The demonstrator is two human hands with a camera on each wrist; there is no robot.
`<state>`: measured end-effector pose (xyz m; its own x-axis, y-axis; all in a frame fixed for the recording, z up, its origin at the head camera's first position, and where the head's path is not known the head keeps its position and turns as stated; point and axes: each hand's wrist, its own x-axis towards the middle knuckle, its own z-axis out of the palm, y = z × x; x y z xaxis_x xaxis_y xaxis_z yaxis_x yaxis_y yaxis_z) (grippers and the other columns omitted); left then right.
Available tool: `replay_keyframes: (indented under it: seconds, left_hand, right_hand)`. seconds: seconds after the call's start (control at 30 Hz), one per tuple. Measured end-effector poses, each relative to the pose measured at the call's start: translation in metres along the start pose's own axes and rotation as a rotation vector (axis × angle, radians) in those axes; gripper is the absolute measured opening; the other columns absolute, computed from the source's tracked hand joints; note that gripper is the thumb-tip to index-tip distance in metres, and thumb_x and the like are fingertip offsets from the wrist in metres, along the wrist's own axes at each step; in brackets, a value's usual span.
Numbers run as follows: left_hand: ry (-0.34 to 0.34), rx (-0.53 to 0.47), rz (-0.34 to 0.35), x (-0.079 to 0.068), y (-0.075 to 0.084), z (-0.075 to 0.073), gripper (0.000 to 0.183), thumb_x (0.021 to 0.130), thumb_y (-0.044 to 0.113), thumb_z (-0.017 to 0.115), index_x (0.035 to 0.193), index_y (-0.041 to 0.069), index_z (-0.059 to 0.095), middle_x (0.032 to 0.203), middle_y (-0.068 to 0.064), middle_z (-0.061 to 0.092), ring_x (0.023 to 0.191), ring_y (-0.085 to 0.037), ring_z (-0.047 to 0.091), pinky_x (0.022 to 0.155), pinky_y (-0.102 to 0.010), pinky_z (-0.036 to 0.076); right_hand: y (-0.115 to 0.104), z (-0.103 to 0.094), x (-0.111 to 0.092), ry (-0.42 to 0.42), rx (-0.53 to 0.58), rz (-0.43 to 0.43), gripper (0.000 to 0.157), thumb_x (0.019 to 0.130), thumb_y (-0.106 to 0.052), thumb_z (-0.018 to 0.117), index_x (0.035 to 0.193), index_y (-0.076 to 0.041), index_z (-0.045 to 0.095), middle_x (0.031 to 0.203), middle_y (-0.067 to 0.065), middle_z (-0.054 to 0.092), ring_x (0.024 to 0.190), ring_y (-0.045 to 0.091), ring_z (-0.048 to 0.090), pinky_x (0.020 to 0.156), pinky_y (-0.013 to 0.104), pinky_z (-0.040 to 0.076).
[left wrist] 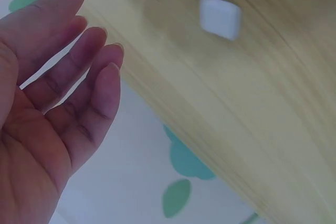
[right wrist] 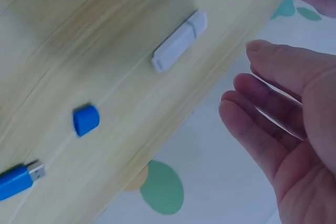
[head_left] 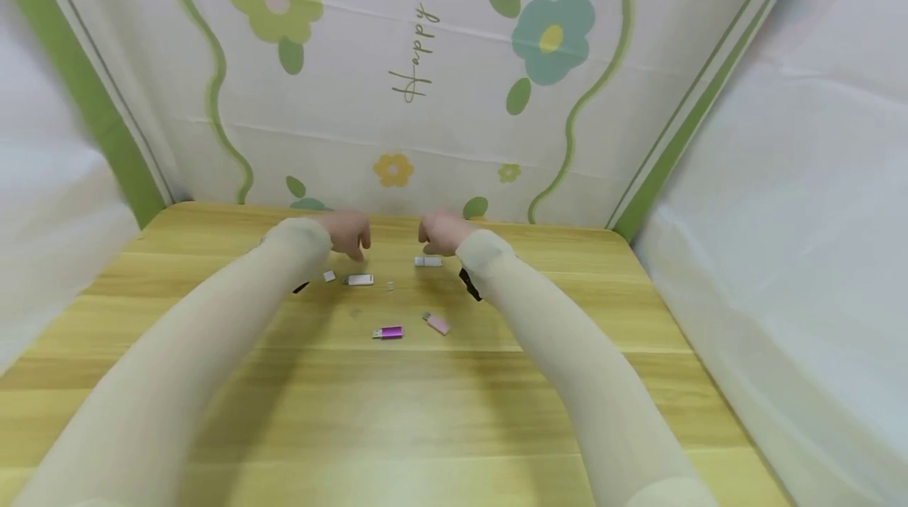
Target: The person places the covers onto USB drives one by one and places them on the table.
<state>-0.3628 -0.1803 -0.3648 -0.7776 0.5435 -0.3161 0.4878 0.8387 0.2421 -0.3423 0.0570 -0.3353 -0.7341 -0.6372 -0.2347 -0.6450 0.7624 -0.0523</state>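
My left hand [head_left: 347,234] hovers over the far part of the table, its fingers loosely bent and holding nothing. In the left wrist view a small white cap [left wrist: 220,17] lies apart from the fingers. A white USB stick [head_left: 359,280] with its metal plug bare lies just nearer than this hand. My right hand [head_left: 441,232], likewise holding nothing, is above a white USB stick [right wrist: 179,43] that looks capped. A blue cap [right wrist: 86,119] and an uncapped blue USB stick [right wrist: 16,181] lie farther along; the right arm hides them in the head view.
Nearer on the wooden table [head_left: 397,428] lie a purple USB stick [head_left: 388,333] and a pink USB stick [head_left: 437,324], plugs bare. A small clear piece [head_left: 390,286] sits between the hands. A flower-print cloth [head_left: 340,121] rises behind the far edge; white cloth hangs at both sides.
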Motion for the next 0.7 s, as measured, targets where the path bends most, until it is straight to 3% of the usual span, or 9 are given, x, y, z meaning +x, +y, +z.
replay_keyframes:
  seconds: [0.13,0.27,0.47,0.7]
  left_hand:
    - [-0.006,-0.022,-0.027,-0.024,-0.007,0.0,0.03,0.085,0.016,0.079,0.111,0.001,0.072,0.102,-0.009,0.07,0.094,-0.025,0.066,0.08,-0.041,0.056]
    - [-0.006,-0.021,-0.039,-0.045,-0.004,0.001,0.029,0.085,0.013,0.079,0.109,-0.001,0.072,0.104,-0.012,0.071,0.096,-0.028,0.067,0.081,-0.042,0.056]
    - [0.006,-0.053,-0.08,-0.057,-0.01,0.013,0.035,0.083,0.02,0.081,0.11,-0.001,0.072,0.107,-0.012,0.071,0.1,-0.029,0.065,0.086,-0.045,0.054]
    - [0.053,-0.123,-0.122,-0.064,-0.031,0.03,0.043,0.083,0.025,0.082,0.112,0.0,0.066,0.103,-0.01,0.064,0.092,-0.026,0.06,0.085,-0.045,0.05]
  right_hand:
    - [-0.01,0.004,0.009,-0.005,-0.02,-0.035,0.027,0.094,-0.014,0.069,0.118,-0.002,0.07,0.118,0.01,0.068,0.106,0.022,0.064,0.089,0.03,0.051]
    - [-0.022,0.008,0.016,-0.02,0.018,-0.047,0.016,0.095,-0.012,0.068,0.106,-0.004,0.074,0.107,0.007,0.069,0.092,0.017,0.064,0.082,0.028,0.052]
    - [-0.043,0.018,0.024,-0.018,0.03,-0.08,0.01,0.095,-0.01,0.066,0.091,-0.003,0.071,0.087,0.002,0.064,0.072,0.011,0.051,0.068,0.024,0.046]
    - [-0.065,0.027,0.043,-0.036,0.055,-0.129,0.023,0.097,-0.013,0.063,0.075,-0.007,0.06,0.069,-0.002,0.046,0.059,0.008,0.036,0.054,0.021,0.03]
